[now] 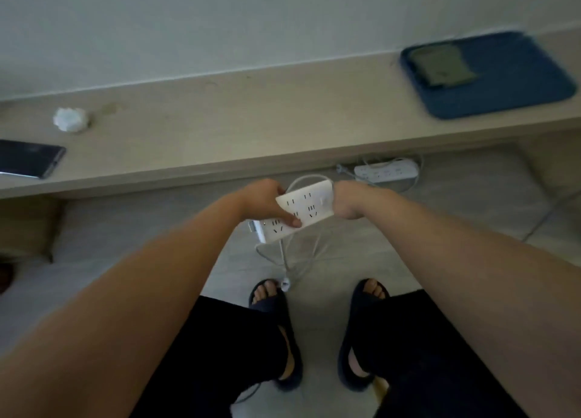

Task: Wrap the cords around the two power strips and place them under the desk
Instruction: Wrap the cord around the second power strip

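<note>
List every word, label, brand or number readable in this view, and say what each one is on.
No text can be read anywhere.
Held power strip: only socket slots show, no lettering.
Second power strip under the desk: markings too small and blurred.
Phone: screen dark, nothing legible.
Blue mat and the dark item on it: blurred, no legible text.

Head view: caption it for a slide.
Both hands hold a white power strip, cord dangling; the second strip lies under the desk.

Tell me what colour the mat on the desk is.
Blue, seen in the head view: the mat.
</note>
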{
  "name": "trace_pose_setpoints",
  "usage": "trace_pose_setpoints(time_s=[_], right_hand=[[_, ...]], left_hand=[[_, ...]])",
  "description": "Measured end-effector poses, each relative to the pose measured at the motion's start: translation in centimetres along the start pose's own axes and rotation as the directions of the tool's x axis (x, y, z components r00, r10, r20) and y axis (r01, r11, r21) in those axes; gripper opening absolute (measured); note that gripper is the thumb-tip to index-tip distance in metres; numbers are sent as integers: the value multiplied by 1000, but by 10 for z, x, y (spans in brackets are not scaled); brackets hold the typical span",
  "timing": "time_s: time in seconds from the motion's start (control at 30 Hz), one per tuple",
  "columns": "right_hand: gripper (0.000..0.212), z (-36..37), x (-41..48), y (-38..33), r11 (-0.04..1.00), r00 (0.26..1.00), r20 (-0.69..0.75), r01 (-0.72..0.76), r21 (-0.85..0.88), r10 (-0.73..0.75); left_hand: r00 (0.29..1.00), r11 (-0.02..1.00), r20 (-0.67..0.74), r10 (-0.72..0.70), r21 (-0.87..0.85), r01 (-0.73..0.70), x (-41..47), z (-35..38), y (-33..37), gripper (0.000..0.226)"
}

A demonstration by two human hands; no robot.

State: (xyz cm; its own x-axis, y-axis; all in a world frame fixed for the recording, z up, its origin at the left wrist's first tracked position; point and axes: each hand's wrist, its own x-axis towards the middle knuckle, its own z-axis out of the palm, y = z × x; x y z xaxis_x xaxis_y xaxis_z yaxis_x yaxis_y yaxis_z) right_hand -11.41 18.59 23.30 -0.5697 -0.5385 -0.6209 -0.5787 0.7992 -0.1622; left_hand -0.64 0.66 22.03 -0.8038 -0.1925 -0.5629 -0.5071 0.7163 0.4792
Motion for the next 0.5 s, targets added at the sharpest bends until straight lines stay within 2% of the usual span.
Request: trace_pose_setpoints(time_s=[0.1,0.17,0.2,0.23,0.3,0.33,0.4,0.47,0.5], right_hand=[[41,-20,-41,-13,962,996,-50,-57,266,73],[38,-31,-61,-21,846,988,-86,-64,529,129],[34,-35,-68,-26,728,984,-92,-50,683,154],[33,-39,-77,-35,563,986,-65,-32,826,152],[43,-46,-90,-53,230,998,0,-13,973,59],[50,-49,-94,-62,138,1000,7,-5,990,-15],[68,-56,-101,-84,20,987,-23,26,999,-158],[73,-62,-102,-104,-130,968,-102,73,989,-230],[74,-65,-101,-112,-207,965,-145,99,973,-220]], left_hand=[[1000,986,12,16,-166,-14,-54,-23,-3,54],[999,944,-17,28,-329,-32,-89,-41,-12,54],[998,913,-48,44,-403,-60,-105,-49,-16,52],[994,873,-90,57,-479,-93,-120,-58,-19,51],[981,765,-181,76,-620,-173,-146,-71,-21,55],[972,710,-219,84,-672,-212,-155,-77,-22,57],[961,618,-259,94,-742,-261,-167,-83,-22,58],[952,599,-290,98,-747,-289,-172,-86,-20,61],[947,600,-310,89,-742,-300,-171,-86,-18,63]])
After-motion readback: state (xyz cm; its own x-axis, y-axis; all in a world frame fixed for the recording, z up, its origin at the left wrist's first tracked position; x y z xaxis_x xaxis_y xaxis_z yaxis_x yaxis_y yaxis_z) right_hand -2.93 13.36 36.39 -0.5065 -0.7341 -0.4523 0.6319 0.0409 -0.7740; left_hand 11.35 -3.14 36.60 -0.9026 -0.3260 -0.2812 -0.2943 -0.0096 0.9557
